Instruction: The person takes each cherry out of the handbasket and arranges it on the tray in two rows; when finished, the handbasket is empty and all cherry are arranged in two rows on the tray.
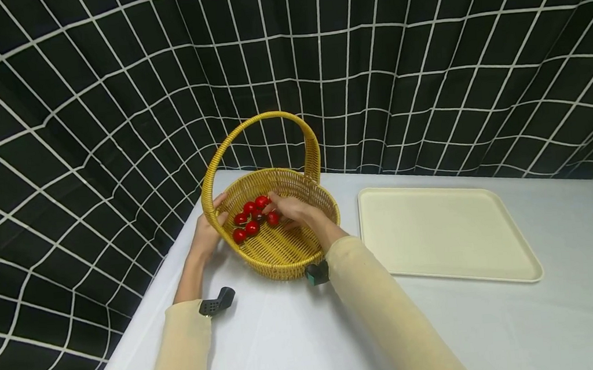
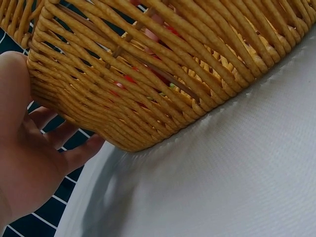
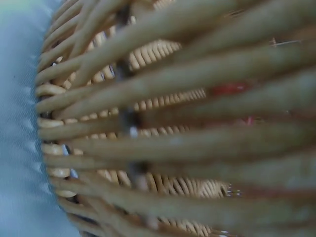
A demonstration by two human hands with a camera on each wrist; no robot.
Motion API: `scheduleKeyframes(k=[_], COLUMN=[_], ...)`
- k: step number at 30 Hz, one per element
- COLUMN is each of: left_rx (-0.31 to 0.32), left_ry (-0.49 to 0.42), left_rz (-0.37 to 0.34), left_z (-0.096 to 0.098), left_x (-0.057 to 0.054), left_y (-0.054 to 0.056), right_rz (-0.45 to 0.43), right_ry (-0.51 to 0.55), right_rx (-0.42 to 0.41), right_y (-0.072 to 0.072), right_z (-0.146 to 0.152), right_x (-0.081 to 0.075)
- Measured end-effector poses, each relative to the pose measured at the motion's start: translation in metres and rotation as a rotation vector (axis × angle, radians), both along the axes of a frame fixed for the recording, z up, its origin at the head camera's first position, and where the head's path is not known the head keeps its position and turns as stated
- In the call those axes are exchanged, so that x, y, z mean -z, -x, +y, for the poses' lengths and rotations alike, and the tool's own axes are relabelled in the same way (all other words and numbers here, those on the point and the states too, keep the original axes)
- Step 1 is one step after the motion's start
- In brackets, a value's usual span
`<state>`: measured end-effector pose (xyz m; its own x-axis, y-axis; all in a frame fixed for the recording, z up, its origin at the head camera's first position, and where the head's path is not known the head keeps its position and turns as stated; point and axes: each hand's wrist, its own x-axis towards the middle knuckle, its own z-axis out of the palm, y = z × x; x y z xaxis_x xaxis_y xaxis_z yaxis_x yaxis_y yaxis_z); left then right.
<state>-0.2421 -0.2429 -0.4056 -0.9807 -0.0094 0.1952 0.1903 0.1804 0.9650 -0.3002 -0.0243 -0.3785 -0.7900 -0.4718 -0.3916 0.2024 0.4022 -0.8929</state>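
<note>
A yellow wicker basket [image 1: 286, 255] with a tall arched handle [image 1: 270, 116] stands at the table's left side. Glossy red cherries [image 1: 251, 228], several of them and one darker, lie in its left half. My left hand [image 1: 207, 232] grips the basket's left side by the rim. In the left wrist view that hand [image 2: 29, 158] has its thumb against the weave and its fingers reaching behind the wall. Inside the basket, my right hand [image 1: 295, 209] reaches over the cherries, thumb and fingers spread around one. Only blurred weave [image 3: 197, 148] fills the right wrist view, hiding that hand.
A cream rectangular tray [image 1: 441, 231] lies on the white-covered table [image 1: 287, 336], right of the basket. Black cloth with a white grid [image 1: 371, 74] hangs behind and along the left. The basket handle arches over the left hand's side.
</note>
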Motion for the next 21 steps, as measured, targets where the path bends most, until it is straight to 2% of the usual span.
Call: scheduleKeyframes(k=[4, 7, 10, 21], left_rx=[0.003, -0.003, -0.01, -0.009], left_ry=[0.012, 0.027, 0.029, 0.04], left_rz=[-0.001, 0.02, 0.022, 0.02], left_z=[-0.0009, -0.0036, -0.0035, -0.0025], left_x=[-0.0015, 0.0051, 0.006, 0.0081], left_y=[0.0001, 0.0037, 0.0032, 0.0033], right_rz=[0.04, 0.075, 0.088, 0.042], right_ry=[-0.019, -0.045, -0.056, -0.045], right_rx=[0.052, 0.113, 0.138, 0.02], right_y=[-0.0013, -0.0019, -0.0022, -0.0041], right_z=[0.0014, 0.0032, 0.0046, 0.0067], right_x=[-0.0006, -0.0006, 0.0006, 0.0002])
